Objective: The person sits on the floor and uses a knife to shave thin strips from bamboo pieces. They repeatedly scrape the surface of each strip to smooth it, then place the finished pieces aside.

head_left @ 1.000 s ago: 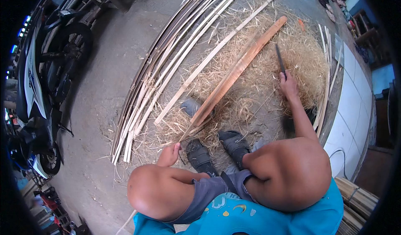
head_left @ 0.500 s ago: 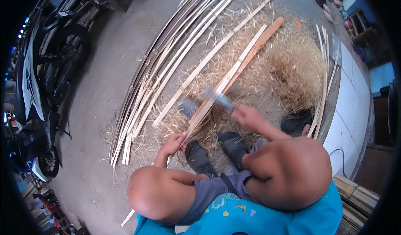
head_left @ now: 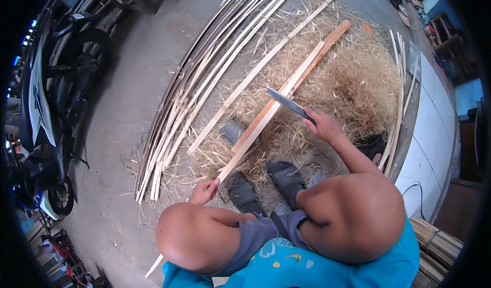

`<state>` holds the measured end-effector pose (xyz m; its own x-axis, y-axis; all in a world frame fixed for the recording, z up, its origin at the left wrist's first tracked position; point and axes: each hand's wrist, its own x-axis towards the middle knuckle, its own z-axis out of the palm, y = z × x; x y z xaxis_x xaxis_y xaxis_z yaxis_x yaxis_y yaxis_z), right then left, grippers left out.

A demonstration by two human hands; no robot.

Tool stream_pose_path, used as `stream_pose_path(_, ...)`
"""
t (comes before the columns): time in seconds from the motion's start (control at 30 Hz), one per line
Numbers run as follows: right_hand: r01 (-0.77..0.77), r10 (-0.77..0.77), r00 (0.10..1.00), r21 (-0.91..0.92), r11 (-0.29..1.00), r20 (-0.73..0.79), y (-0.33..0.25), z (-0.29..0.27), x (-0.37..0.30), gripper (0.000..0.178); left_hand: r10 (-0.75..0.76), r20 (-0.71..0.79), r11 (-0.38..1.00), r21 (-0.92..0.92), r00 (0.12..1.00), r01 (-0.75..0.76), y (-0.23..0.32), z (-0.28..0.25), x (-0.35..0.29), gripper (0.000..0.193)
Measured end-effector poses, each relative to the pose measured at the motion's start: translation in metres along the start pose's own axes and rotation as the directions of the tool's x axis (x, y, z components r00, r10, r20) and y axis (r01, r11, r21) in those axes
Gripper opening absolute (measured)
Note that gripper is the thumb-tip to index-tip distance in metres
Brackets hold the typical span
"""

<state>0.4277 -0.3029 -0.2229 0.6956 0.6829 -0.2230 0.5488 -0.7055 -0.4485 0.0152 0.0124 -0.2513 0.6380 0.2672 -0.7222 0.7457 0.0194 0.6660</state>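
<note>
My left hand (head_left: 205, 191) is closed round the near end of a pale bamboo strip (head_left: 303, 69). The strip slants away from me over a reddish-brown wooden board (head_left: 335, 34), whose far end sticks out past it. In my right hand (head_left: 324, 126) is the dark handle of a knife (head_left: 289, 104). Its broad grey blade lies across the strip about midway, tip toward the left. The blade's contact with the strip is hard to make out. Below the board's near end shows part of a grey rounded object (head_left: 231, 133).
Thin shavings (head_left: 358, 86) heap around the board. Long strips (head_left: 202, 65) lie to the left, and more strips (head_left: 395, 119) lean along the white tiled ledge (head_left: 427, 116) at right. A motorcycle (head_left: 66, 93) stands far left. Bundled slats (head_left: 434, 244) sit at lower right. My sandalled feet (head_left: 284, 178) are close below.
My right hand and the knife have moved away from me and to the right; the blurred blade is now sharp. My left hand has come slightly nearer, drawing the strip's end with it.
</note>
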Motion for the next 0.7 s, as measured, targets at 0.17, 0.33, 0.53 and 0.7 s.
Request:
stream_pose_path(0.17,0.362,-0.344,0.924,-0.094,0.927,0.171,-0.041,0.032,0.02,0.042,0.077,-0.105,0.996,-0.038,0.991,-0.082,0.02,0.004,0.007,0.043)
stream_pose_path(0.33,-0.336,0.396,0.866,0.231,0.913,-0.306,0.023,-0.067,0.029,0.045,0.008,-0.118,1.0,0.028,0.993,-0.005,-0.021,-0.011,-0.014,0.041)
stream_pose_path(0.53,-0.096,0.033,0.935,0.164,0.982,0.352,-0.104,0.017,-0.027,0.046,0.386,-0.29,0.861,0.455,0.876,-0.228,0.056,0.039,0.013,0.038)
stream_pose_path(0.7,0.106,-0.128,0.974,0.121,0.987,0.185,-0.044,0.025,-0.025,0.039,0.436,-0.135,0.692,0.683,0.89,-0.235,0.081,0.036,0.028,0.042)
